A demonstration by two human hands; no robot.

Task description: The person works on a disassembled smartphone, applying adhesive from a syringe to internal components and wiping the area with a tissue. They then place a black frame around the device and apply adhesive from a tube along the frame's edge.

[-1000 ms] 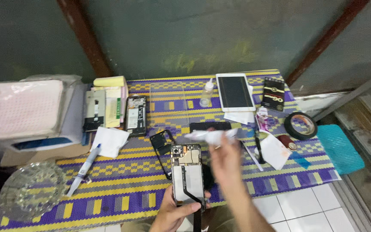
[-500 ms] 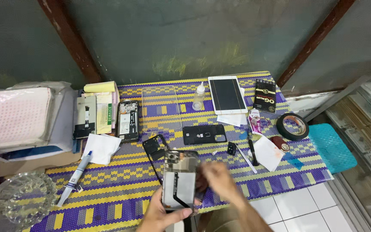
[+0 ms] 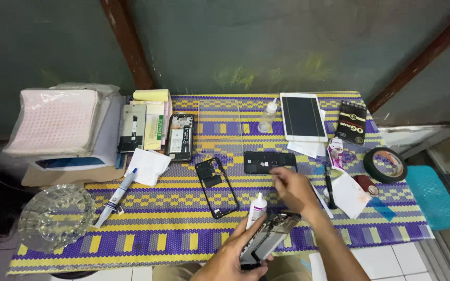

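We see two bare hands, left hand (image 3: 233,255) and right hand (image 3: 292,188), both ours, coming in from the bottom edge. Forearms bare too, no sleeves showing, no gloves, no watch, no rings we can make out. Fingers uncovered, nails short as far as we can tell. Khaki cloth at the lap below.

A white tablet (image 3: 302,116) with a dark screen lay at the back of the patterned mat, and just to its right lay a flat black package (image 3: 351,123) with gold print. Left of centre, a tall yellow-green box (image 3: 154,125) stood beside a white card package (image 3: 132,128). A small white bottle (image 3: 257,208) with a purple label stood near the front edge.
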